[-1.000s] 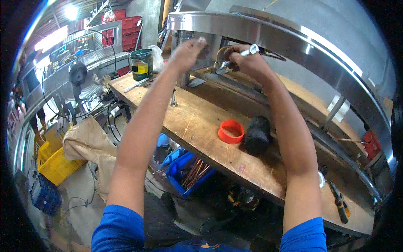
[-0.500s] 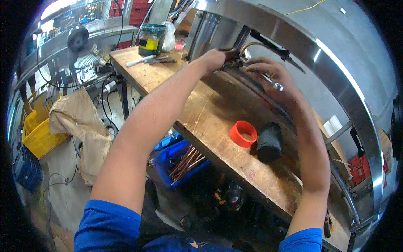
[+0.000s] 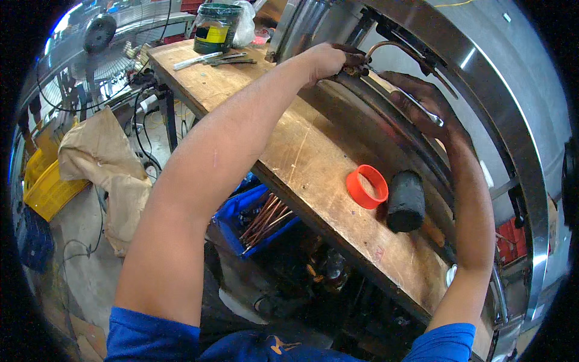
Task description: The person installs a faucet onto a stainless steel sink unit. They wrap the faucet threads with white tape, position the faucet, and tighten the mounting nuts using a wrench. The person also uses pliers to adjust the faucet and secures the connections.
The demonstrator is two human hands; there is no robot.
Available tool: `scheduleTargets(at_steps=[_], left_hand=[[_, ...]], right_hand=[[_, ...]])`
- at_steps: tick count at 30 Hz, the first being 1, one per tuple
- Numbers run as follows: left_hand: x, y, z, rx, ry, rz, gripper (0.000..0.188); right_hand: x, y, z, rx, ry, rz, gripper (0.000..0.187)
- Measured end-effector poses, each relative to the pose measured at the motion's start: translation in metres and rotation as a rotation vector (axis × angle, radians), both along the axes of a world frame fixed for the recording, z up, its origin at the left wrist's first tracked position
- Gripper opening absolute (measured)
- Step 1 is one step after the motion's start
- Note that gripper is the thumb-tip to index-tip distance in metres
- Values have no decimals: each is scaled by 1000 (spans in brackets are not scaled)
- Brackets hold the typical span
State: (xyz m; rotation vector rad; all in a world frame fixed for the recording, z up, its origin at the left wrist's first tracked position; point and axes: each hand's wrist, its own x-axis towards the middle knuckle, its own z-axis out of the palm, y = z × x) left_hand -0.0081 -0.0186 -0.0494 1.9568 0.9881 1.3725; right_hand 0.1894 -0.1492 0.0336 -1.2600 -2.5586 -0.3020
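My left hand (image 3: 330, 61) reaches up to the steel frame (image 3: 509, 114), its fingers closed around a small dark metal fitting (image 3: 356, 71) near the lower end of a bent copper tube (image 3: 392, 44). The fingertips partly hide that fitting. To its right my right hand (image 3: 422, 104) is closed on a shiny wrench (image 3: 429, 113), one end of which sticks out toward the wrist. The wrench's other end points toward the fitting; I cannot tell whether they touch. A long dark bar (image 3: 398, 130) runs below both hands.
The wooden workbench (image 3: 295, 148) carries an orange-red ring (image 3: 360, 198), a black cylinder (image 3: 406, 202), a dark tub (image 3: 215, 30) and several thin tools (image 3: 229, 59). Below its edge stands a blue bin (image 3: 226, 226) with copper rods (image 3: 269, 220). A yellow crate (image 3: 51, 190) is at left.
My view has shifted slightly. The right hand has moved a little away from the left, and the wrench has turned in it. The left hand keeps its hold at the fitting.
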Motion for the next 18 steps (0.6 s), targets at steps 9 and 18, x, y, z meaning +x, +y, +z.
scheduleTargets(at_steps=[9, 18], left_hand=[[-14, 9, -3, 399, 268, -106, 24], [-13, 19, -18, -378, -463, -750, 22]], right_hand=[[-88, 11, 13, 363, -539, -51, 29], [-152, 22, 22, 413, -511, -136, 18]])
